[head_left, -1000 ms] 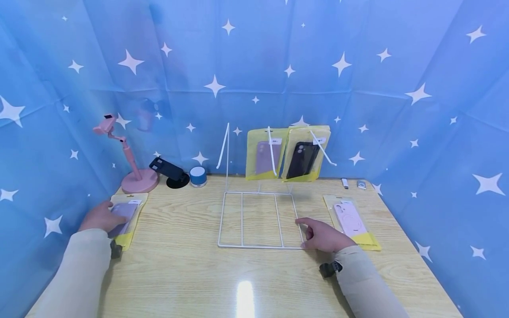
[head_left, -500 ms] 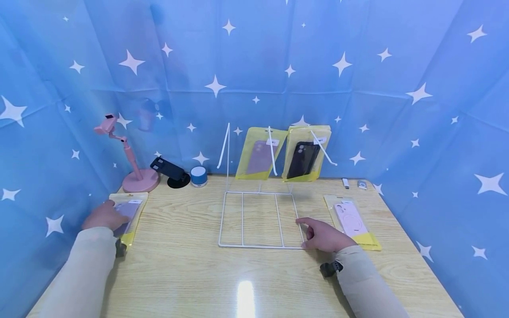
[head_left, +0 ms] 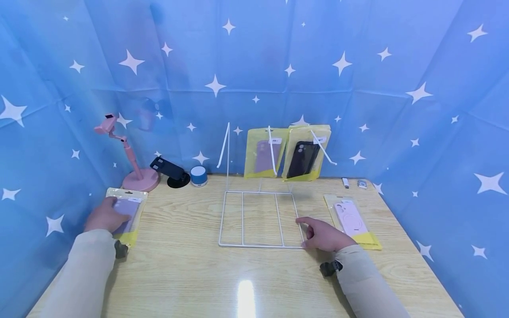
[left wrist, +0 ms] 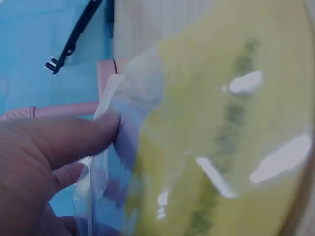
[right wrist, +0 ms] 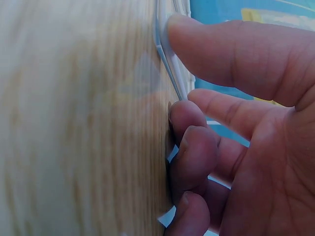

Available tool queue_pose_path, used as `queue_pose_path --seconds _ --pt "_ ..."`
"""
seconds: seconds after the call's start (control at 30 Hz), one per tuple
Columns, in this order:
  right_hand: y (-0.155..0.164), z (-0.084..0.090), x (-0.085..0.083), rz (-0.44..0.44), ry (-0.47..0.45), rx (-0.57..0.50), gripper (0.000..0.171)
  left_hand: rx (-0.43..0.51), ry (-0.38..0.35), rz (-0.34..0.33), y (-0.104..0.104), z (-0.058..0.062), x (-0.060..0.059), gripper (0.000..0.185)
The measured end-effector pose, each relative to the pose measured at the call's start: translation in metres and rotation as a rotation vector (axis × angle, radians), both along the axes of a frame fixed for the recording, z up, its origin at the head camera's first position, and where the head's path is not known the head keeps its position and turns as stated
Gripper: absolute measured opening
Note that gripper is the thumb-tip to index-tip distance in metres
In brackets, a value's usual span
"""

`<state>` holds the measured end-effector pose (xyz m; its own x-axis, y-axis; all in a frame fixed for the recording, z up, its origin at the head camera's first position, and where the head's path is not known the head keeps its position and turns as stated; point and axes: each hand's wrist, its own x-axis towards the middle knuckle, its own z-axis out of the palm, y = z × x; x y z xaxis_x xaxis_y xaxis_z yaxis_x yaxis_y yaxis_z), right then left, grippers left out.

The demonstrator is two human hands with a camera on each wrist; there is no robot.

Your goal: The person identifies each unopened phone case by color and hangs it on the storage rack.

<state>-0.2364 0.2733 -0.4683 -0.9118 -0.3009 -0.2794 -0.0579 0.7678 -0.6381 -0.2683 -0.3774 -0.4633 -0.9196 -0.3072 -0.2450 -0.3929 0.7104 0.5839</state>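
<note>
Blue star-printed cloth backs a wooden table on which a white wire rack stands as landmark. Left hand — far left of the rack, thumb and fingers pinching a yellow-edged packet holding a lilac phone case, which lies at the table's left edge. Right hand — at the rack's near right corner, forefinger extended along the base wire, remaining fingers curled against the tabletop, holding nothing. 2 more packets hang on the rack's upright prongs; 1 packet lies just right of the rack. Behind and left of it: pink stand, black holder, small blue speaker.
</note>
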Motion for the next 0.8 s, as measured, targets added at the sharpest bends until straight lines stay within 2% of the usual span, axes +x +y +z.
queue_pose_path --seconds 0.1,0.27,0.37,0.47,0.6,0.8 --pt "-0.001 0.0 0.0 -0.013 -0.006 0.005 0.075 0.0 -0.009 -0.03 0.0 0.004 -0.001 0.088" --pt "-0.002 0.001 0.0 -0.03 -0.009 0.009 0.074 -0.013 -0.025 -0.142 0.0 0.017 -0.002 0.075" --pt "-0.002 0.0 0.0 -0.021 -0.002 0.01 0.074 0.012 -0.016 -0.202 0.002 0.024 -0.002 0.07" --pt "-0.001 -0.001 0.0 -0.013 0.003 0.012 0.074 0.041 0.038 -0.279 0.007 0.029 -0.001 0.063" --pt "0.0 0.0 0.0 -0.004 0.006 0.007 0.074 0.069 0.155 -0.378 0.018 0.034 -0.001 0.053" --pt "0.0 -0.001 0.001 -0.008 0.006 0.006 0.074 0.183 0.248 -0.406 0.05 0.048 0.003 0.052"
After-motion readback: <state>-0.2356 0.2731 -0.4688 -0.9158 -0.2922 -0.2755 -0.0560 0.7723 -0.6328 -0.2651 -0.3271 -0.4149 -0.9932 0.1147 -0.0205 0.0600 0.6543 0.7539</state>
